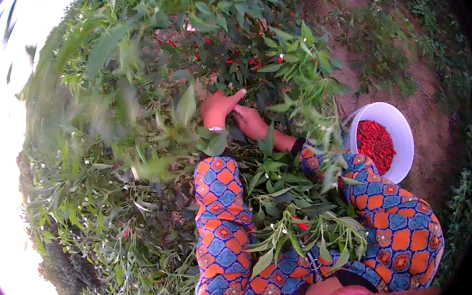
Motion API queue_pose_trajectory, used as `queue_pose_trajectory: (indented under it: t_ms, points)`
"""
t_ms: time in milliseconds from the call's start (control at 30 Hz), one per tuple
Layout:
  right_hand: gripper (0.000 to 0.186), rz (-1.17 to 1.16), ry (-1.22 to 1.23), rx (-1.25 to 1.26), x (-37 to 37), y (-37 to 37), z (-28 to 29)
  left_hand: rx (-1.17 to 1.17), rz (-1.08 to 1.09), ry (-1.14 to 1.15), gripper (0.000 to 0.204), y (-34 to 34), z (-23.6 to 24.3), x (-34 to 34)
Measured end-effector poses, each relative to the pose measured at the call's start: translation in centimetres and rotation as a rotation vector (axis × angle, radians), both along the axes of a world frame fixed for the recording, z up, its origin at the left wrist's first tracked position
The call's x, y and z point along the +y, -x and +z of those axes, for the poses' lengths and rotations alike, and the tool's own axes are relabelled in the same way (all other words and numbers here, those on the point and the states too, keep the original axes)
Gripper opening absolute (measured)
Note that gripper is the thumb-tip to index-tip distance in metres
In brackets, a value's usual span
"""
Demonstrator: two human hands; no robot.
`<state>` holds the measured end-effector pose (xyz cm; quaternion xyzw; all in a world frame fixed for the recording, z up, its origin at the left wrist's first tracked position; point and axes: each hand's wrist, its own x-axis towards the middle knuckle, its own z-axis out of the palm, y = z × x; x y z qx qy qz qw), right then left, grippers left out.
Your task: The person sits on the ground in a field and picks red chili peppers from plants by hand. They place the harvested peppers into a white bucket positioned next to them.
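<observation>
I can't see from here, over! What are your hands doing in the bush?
Both hands, left hand and right hand, deep in the pepper plant; grip hidden. White bowl of red peppers at right. Leaves crowd the view.

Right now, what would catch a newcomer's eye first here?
First the round white plastic bowl heaped with red chilli peppers, on bare soil at right. Then the bright orange-and-blue patterned sleeves rising from below, with the left hand and right hand side by side in the green leafy chilli plants at centre.
</observation>
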<state>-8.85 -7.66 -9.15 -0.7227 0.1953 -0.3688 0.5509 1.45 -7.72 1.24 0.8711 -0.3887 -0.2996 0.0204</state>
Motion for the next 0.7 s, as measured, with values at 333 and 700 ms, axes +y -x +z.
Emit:
queue_pose_trajectory:
  t_ms: [333, 700]
  points:
    - [0.019, 0.186, 0.684, 0.265, -1.4, 5.9, 4.3, 0.163, -0.229, -0.001, 0.048, -0.7, -6.8, 3.0]
    - [0.022, -0.412, 0.465, 0.218, -7.0, 7.8, 4.7, -0.048, -0.197, 0.048, 0.041, 4.3, -5.3, 2.8]
